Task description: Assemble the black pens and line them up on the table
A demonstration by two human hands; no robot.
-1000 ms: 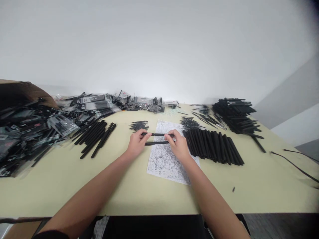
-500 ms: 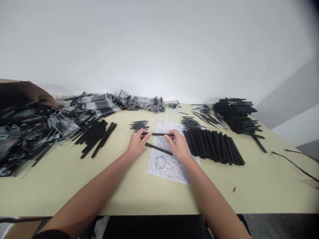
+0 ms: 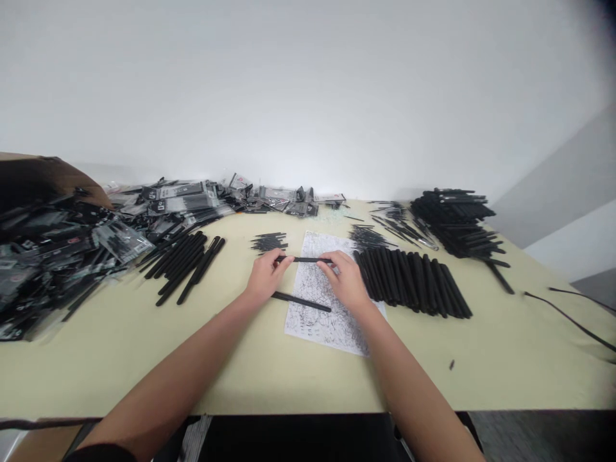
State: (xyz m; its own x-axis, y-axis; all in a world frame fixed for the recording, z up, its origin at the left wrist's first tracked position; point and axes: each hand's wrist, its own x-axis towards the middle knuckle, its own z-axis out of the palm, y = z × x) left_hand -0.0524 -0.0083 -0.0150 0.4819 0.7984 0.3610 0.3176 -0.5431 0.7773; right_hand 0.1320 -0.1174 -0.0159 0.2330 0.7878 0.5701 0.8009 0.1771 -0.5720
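Note:
A slim black pen [image 3: 306, 260] is held level between both hands, above the top of a scribbled paper sheet [image 3: 308, 324]. My left hand [image 3: 267, 274] pinches its left end, and my right hand [image 3: 344, 277] pinches the right end. Fingers cover both tips, so I cannot tell whether it is capped. A second black pen [image 3: 303, 301] lies below, across the paper, with its left end near my left wrist. Just right of my right hand is a row of thick black pens [image 3: 414, 282].
Several black pens [image 3: 185, 263] lie at left beside heaped plastic packets [image 3: 72, 256] and a cardboard box [image 3: 72, 176]. Thin refills [image 3: 268, 242] lie behind my left hand, more refills [image 3: 369, 236] behind my right. Stacked black pens [image 3: 452, 221] and cables [image 3: 572, 314] are at right.
The lower pen has shifted down and left, away from the held one, and lies flatter across the paper. Both hands stay in place on the upper pen.

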